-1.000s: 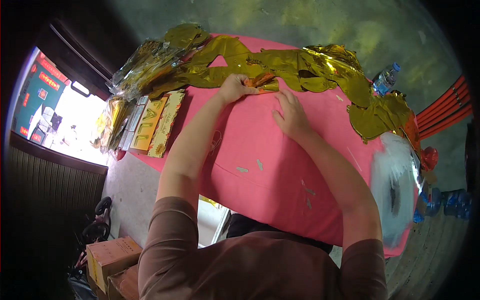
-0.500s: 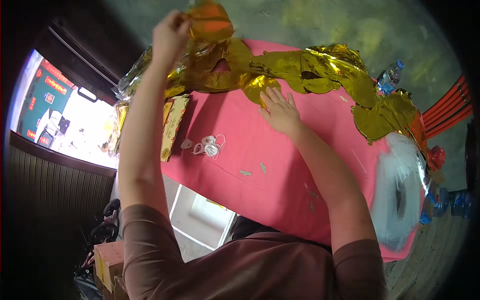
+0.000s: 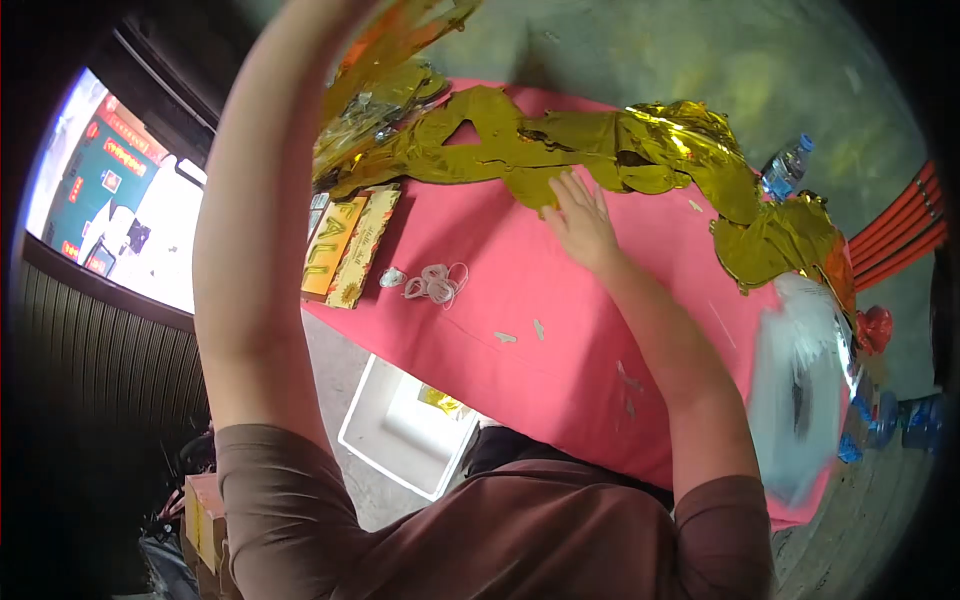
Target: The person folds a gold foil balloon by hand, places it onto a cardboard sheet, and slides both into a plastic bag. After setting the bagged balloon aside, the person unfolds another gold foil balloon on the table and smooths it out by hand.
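Note:
My right hand [image 3: 584, 222] lies flat with its fingers stretched out on the pink cloth, fingertips at the lower edge of a string of flat gold foil letter balloons [image 3: 480, 125]. The string curves along the far side of the table. My left arm reaches up past the top edge, so the left hand itself is out of sight. Beside that forearm, a raised piece of shiny gold-orange foil [image 3: 400, 45] hangs in the air; what holds it cannot be seen.
A pink-covered table [image 3: 480, 360] bears a box with gold lettering [image 3: 345, 250], coils of white string [image 3: 436, 285], small grey scraps [image 3: 505, 338] and clear plastic packaging [image 3: 795, 400]. A water bottle [image 3: 787, 168] stands at the far right. A white bin [image 3: 385, 430] is below.
My left hand has moved up out of view, and the orange-gold foil near it has risen. My right hand stays flat near the foil. The view has shifted slightly.

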Demonstrator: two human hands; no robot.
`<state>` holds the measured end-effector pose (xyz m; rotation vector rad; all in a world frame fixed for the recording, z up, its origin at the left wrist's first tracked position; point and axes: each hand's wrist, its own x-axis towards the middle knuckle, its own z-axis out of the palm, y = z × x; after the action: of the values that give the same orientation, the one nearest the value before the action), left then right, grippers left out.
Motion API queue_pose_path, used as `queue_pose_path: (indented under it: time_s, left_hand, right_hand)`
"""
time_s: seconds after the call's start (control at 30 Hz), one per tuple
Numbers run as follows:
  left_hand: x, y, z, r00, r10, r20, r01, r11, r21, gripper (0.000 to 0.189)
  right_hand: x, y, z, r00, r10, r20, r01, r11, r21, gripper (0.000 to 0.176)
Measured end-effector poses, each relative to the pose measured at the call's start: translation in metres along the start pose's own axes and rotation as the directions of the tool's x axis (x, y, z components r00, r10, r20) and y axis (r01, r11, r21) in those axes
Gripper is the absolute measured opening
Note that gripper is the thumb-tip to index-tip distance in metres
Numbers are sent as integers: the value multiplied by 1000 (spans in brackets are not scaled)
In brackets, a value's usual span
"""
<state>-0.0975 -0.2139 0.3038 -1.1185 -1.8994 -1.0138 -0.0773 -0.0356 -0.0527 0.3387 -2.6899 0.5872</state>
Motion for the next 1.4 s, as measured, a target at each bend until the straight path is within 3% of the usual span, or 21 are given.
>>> queue_pose_path:
  time_s: [0.03,0.1,0.13,0.17,0.2,0.3,0.47,0.53,0.6,0.63,0.67,0.73,0.8,0.87,0.9,0.97,1.07,1.13,1.17,1.27,1.4]
  left_hand:
    - [-17,28,10,987,-130,95,122,989,81,10]
    - [-49,63,30,957,-63,282,81,995,-51,8]
    - [-67,66,46,951,52,306,-34,998,-62,11]
    - [-86,67,63,930,167,329,-151,986,-75,18]
    - [-101,77,79,897,203,392,-184,979,-85,17]
    - [-158,96,135,857,341,387,-225,922,-315,14]
    - [-210,138,191,736,260,625,89,878,-470,14]
    - [-221,144,189,681,298,669,185,814,-550,19]
    - [-226,144,177,572,321,755,379,713,-590,30]
    - [-233,137,173,595,221,773,347,797,-495,32]
    - [-240,126,169,618,121,777,317,866,-387,35]
    - [-237,95,146,488,-65,870,284,955,-88,43]
    - [-278,57,139,491,-313,813,146,949,278,58]
    - [-301,60,120,455,-369,811,-23,905,425,71]
    - [-297,65,114,353,-411,841,6,899,437,73]
    - [-282,74,104,226,-435,872,61,899,433,74]
    - [-268,44,110,397,-357,846,54,929,366,70]
    - [-221,23,131,218,-418,882,73,908,413,53]
    - [-206,5,147,256,-434,864,64,899,432,45]
    - [-169,-37,201,500,-471,727,32,849,528,29]
    - [-149,-78,272,624,-447,640,12,825,565,35]
  right_hand:
    - [-1,12,1,1000,6,-3,-7,1000,-8,59]
    - [-4,37,2,980,-58,-191,111,954,279,53]
    - [-6,32,-21,966,259,14,-180,633,753,53]
    - [-6,21,-57,850,402,341,-392,49,919,54]
    - [-17,8,-86,890,365,273,-258,-91,962,55]
    - [-36,21,-127,899,240,366,-404,135,905,51]
    - [-67,52,-184,732,16,681,-517,665,540,51]
    - [-78,2,-209,624,282,729,-730,542,415,65]
    - [-97,28,-180,739,195,645,-585,659,472,66]
    - [-103,32,-177,747,201,634,-512,782,355,66]
    - [-109,34,-177,677,261,688,-663,622,417,65]
    - [-114,43,-178,643,290,709,-710,574,408,62]
    - [-117,59,-175,613,318,723,-749,524,405,60]
    - [-118,79,-165,684,313,659,-580,781,231,65]
    - [-116,79,-167,685,317,656,-584,778,234,65]
    - [-111,69,-172,737,398,546,-383,912,-148,61]
    - [-103,28,-179,905,313,286,-253,940,-229,61]
    - [-108,36,-142,967,148,208,-133,988,-85,63]
    - [-110,40,-126,995,-18,102,13,999,52,64]
    - [-119,23,-97,987,-29,155,33,999,-28,61]
    - [-132,15,-80,998,-13,56,21,991,-133,56]
